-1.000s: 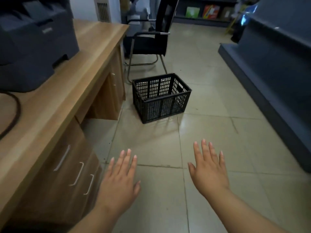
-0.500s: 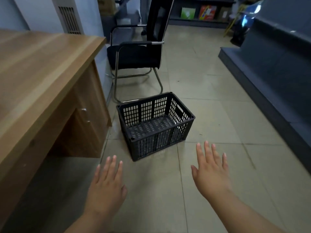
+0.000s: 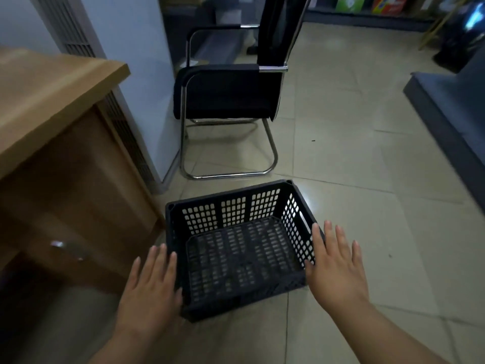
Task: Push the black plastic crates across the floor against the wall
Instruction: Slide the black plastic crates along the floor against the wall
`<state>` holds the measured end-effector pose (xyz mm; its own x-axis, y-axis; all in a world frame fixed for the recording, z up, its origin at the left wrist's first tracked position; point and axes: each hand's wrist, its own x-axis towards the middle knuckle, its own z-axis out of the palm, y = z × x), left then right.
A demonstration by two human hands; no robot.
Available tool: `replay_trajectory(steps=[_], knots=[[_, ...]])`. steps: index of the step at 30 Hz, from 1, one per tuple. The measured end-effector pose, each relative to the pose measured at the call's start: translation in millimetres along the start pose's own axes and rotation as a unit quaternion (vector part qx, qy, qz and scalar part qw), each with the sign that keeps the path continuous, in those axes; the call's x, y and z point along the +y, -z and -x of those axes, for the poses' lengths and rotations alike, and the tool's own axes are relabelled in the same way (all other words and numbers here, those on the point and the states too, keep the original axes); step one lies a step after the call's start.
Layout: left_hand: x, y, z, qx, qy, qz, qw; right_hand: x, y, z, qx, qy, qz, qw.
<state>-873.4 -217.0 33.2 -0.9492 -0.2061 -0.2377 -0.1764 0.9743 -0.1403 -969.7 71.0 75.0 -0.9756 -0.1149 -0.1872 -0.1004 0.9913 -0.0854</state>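
Since half a second ago the view has drawn in on the black plastic crate (image 3: 231, 214), which now fills the lower middle of the head view, and both hands have come up to its sides instead of hanging short of it; the left hand (image 3: 149, 290) lies over the near left corner, fingers straight and a little spread, palm down, holding nothing; the right hand (image 3: 336, 264) lies along the right wall near its near corner, fingers likewise straight and fanned, holding nothing; whether either palm actually touches the plastic cannot be told from this angle.

The crate is an open-topped rectangular box, matt black, with a solid thick rim and small round sockets at the far corners; its walls are gridded with rows of small slots in panels, the right wall has a longer handle slot, and the base is a perforated mesh; it is empty.

It stands on the pale tiled floor (image 3: 354, 179), turned slightly askew, just right of the wooden desk (image 3: 52, 95) and just in front of the chrome sled base of a black chair (image 3: 225, 93); a white vented cabinet (image 3: 136, 48) stands behind the desk.
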Motion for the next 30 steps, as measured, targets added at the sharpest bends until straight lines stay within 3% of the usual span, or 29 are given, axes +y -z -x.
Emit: replay_trajectory(steps=[3,14,20,24,30], knots=[[13.4,-12.0,-56.7,0.034,0.048,-0.035,0.998,17.4,-16.2,-70.6,-0.022,0.016,0.013,1.0],[11.4,-125.0,-204.8,-0.063,0.12,-0.073,0.988,53.0,-149.5,-240.0,-0.077,0.042,0.104,0.991],[-7.2,-162.5,-235.8,-0.083,0.136,-0.081,0.984,66.9,-198.7,-279.2,-0.067,0.075,0.172,0.98],[-14.1,-169.4,-243.2,-0.084,0.111,-0.126,0.982,71.2,-211.2,-291.4,-0.022,0.127,0.206,0.97],[-17.9,-170.9,-246.2,-0.103,0.072,-0.159,0.979,72.7,-216.5,-300.6,-0.015,0.137,0.247,0.959]])
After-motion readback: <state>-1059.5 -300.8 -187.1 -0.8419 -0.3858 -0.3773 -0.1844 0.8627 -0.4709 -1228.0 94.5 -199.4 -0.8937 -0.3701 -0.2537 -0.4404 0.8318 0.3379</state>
